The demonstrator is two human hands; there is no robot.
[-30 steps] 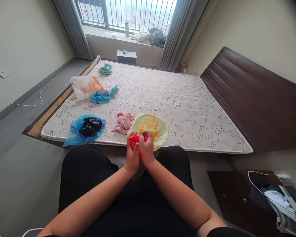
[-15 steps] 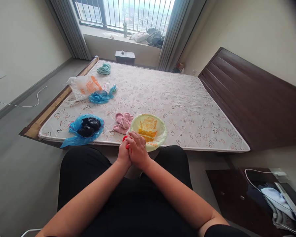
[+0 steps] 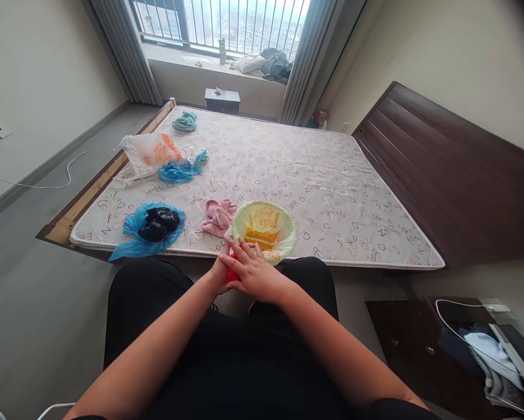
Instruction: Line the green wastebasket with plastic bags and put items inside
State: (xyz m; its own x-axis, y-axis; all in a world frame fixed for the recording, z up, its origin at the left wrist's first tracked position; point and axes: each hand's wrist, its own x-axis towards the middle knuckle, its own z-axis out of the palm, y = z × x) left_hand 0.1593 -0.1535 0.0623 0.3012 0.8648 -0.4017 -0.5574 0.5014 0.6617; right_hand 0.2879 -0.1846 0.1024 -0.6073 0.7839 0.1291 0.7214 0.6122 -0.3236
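Note:
Between my two palms is a small red lump, soft-looking and mostly hidden; its exact kind does not show. My left hand lies under it, largely covered. My right hand rests over the top with fingers stretched out, pressing the lump against the left palm. Just beyond my hands, a round bin lined with a pale yellow printed bag stands near the mattress edge. A crumpled pink cloth lies left of the bin.
On the mattress lie an open blue bag with black plastic bundles, a second blue bag, a clear orange-printed bag and a teal cloth. A dark headboard rises at right.
My right hand has uncurled from its clasp and now lies flatter over the left, slightly to the right. More of the red lump shows between the palms.

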